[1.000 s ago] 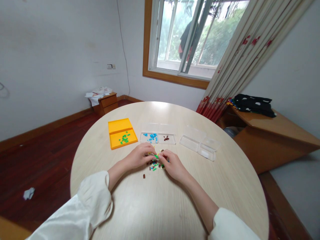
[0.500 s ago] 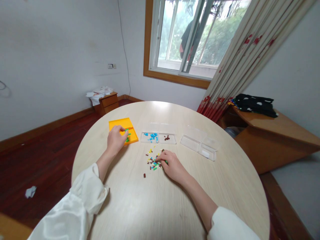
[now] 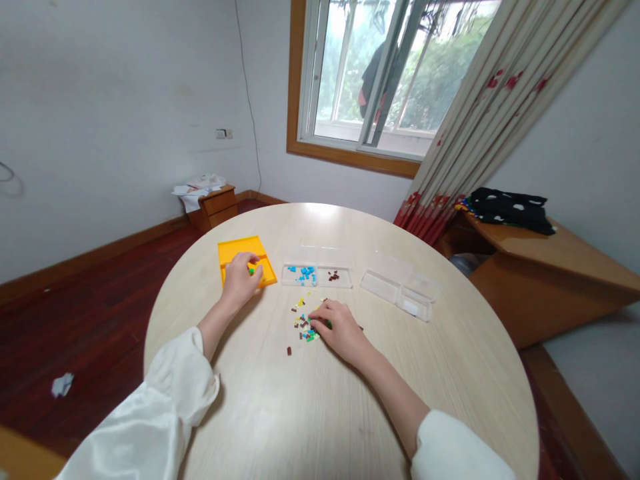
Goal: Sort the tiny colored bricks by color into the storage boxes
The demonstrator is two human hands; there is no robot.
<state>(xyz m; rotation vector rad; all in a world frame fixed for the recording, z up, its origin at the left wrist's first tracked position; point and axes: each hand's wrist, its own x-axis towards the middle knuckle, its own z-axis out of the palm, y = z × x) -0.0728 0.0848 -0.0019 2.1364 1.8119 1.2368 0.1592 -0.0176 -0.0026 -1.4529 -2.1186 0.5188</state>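
My left hand (image 3: 242,279) is over the yellow box (image 3: 239,247), its thumb and fingers apart. Green pieces (image 3: 251,271) show in the box between them. Lower on the table, my right hand (image 3: 340,328) reaches into a loose pile of small toy bricks (image 3: 303,325) in brown, green, blue, yellow and cream. Its fingers are curved, with a gap between thumb and forefinger, and they touch or hover at the pile's right side. The hand covers part of the pile. One brown brick (image 3: 289,351) lies apart, nearer to me.
Behind the pile stands a clear box with blue bricks (image 3: 306,273) in its left compartment and brown bricks (image 3: 334,275) in its right. Another clear box (image 3: 381,287) lies open farther right. The round table (image 3: 280,427) carries all of these.
My left hand has shifted slightly right over the yellow box, and its fingers have spread. My right hand stays at the pile with its fingertips slightly moved.
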